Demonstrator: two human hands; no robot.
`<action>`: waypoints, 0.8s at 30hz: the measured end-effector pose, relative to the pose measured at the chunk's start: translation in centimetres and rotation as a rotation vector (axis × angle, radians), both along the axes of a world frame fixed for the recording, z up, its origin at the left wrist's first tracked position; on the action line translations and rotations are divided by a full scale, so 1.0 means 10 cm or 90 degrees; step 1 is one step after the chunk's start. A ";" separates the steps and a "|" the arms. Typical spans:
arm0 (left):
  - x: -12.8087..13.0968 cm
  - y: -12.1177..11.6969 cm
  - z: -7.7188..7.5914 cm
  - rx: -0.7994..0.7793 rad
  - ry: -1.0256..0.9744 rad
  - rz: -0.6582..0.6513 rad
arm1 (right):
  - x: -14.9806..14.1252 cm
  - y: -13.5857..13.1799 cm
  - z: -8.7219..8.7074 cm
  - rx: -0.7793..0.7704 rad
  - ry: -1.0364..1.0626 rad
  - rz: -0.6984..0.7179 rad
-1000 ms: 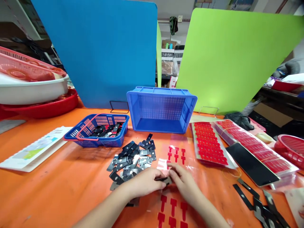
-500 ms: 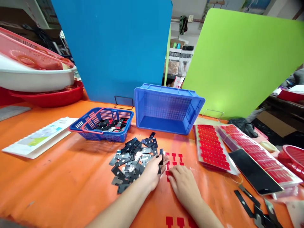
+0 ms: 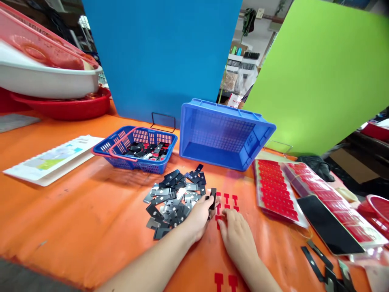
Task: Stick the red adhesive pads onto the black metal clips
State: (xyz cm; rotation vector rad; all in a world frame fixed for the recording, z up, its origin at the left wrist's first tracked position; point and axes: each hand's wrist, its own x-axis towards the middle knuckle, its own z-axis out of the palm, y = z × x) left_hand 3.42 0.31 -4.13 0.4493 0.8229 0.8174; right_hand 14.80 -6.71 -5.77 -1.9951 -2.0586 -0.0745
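My left hand (image 3: 199, 219) is closed around a small black flat strip (image 3: 213, 198), which stands upright between thumb and fingers. Just left of that hand, a loose pile of black and silvery flat strips (image 3: 170, 198) lies on the orange tabletop. My right hand (image 3: 237, 231) rests low over the table, fingers bent and thumb drawn close to them; whatever is at the fingertips is hidden. Red T-shaped pieces (image 3: 226, 197) lie in rows flat on the table beside and beyond the fingers. More red T-shaped pieces (image 3: 219, 280) lie nearer me, left of my right forearm.
A blue basket (image 3: 133, 162) of similar strips stands beyond the pile. Behind it all, a blue crate (image 3: 209, 156) lies on its side. On the right are sheets of red pieces (image 3: 275, 190), a phone (image 3: 330, 225) and several loose strips (image 3: 313, 263). Blue (image 3: 161, 56) and green (image 3: 319, 77) boards stand behind.
The view has shifted slightly. My left hand still holds the black strip, now turned a little. The right hand's fingers have drawn back slightly from the red pieces.
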 end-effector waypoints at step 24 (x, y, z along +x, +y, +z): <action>-0.04 0.00 0.03 0.068 0.044 -0.091 | 0.15 0.00 0.22 0.154 0.491 -0.038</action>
